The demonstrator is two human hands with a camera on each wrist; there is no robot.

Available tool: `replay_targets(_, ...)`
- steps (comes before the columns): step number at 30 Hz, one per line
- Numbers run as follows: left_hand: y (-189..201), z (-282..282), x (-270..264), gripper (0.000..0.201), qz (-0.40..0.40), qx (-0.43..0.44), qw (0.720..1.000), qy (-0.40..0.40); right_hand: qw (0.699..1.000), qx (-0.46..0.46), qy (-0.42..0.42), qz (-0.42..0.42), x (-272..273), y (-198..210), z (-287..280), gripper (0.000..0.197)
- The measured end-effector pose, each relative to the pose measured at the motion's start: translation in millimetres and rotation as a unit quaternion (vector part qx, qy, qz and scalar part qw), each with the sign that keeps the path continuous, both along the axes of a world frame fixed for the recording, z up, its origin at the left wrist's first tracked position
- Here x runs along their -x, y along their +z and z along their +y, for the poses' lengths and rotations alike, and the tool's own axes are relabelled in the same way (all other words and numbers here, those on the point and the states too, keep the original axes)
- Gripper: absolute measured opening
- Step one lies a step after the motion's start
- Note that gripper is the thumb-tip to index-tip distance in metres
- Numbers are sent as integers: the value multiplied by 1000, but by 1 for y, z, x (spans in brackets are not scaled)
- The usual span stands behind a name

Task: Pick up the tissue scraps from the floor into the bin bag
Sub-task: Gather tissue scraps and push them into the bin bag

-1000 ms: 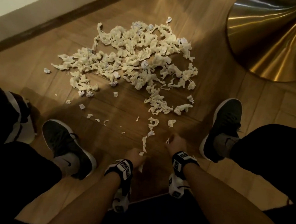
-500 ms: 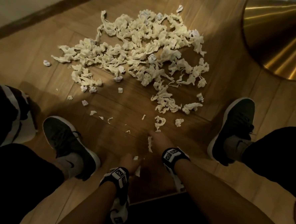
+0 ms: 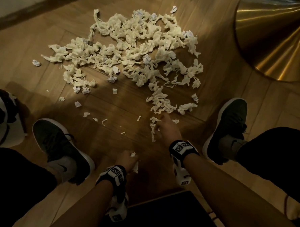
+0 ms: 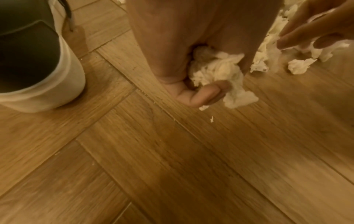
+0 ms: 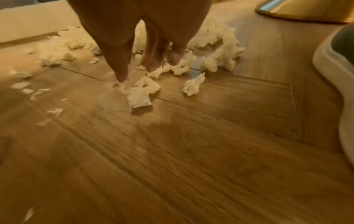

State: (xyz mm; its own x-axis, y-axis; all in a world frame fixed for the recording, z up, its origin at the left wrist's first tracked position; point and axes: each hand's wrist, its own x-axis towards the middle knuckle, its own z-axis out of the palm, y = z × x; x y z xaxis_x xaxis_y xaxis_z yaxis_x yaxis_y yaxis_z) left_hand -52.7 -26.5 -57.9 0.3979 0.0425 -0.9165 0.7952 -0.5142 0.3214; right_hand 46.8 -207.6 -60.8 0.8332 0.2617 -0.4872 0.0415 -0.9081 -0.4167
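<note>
A big heap of cream tissue scraps [image 3: 132, 47] lies on the wooden floor ahead of me, with loose bits trailing towards my feet. My left hand [image 3: 127, 160] hangs low between my shoes, and in the left wrist view its curled fingers [image 4: 203, 94] grip a wad of tissue scraps [image 4: 216, 71]. My right hand [image 3: 164, 128] reaches further forward, its straight fingertips [image 5: 153, 63] touching the nearest scraps [image 5: 141, 92]; a thin strip [image 3: 152, 132] lies beside it. A black shape [image 3: 165, 217] under my forearms may be the bin bag.
My dark shoes stand on either side of the hands, left shoe [image 3: 59, 148] and right shoe [image 3: 227, 128]. A shiny gold cone-shaped base [image 3: 277, 37] stands at the far right. A skirting board [image 3: 29, 6] runs along the far left. A black-and-white object [image 3: 1, 118] sits at the left edge.
My right hand has moved forward, away from the left hand, to the nearest scraps. The left hand has drawn back a little, still holding its wad.
</note>
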Motion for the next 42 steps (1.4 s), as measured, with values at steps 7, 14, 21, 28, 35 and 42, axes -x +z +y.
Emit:
replay_targets(7,3,7,7,29,-8,-9,1000,15,997,18,48,60,-13,-19,14,9)
replay_targets(14,5,11,-1,26,5,-11,1000,14,992,-38,-29,117,-28,-14,-3,12)
replay_targets(21,5,-1,-1,27,4,-4,1000,-3,971,-108,-203,60,-58,0,-24,55)
replay_targets(28,13,4,-1,28,17,-19,1000,14,983,76,-119,115,-96,-18,-8,20)
replay_targets(35,32,4,-29,31,6,17,991,136,986,78,-65,134,-91,42,4,18)
replay_targets(42,93,-24,-56,19,-33,75,951,299,979,45,123,158,-27,121,40,9)
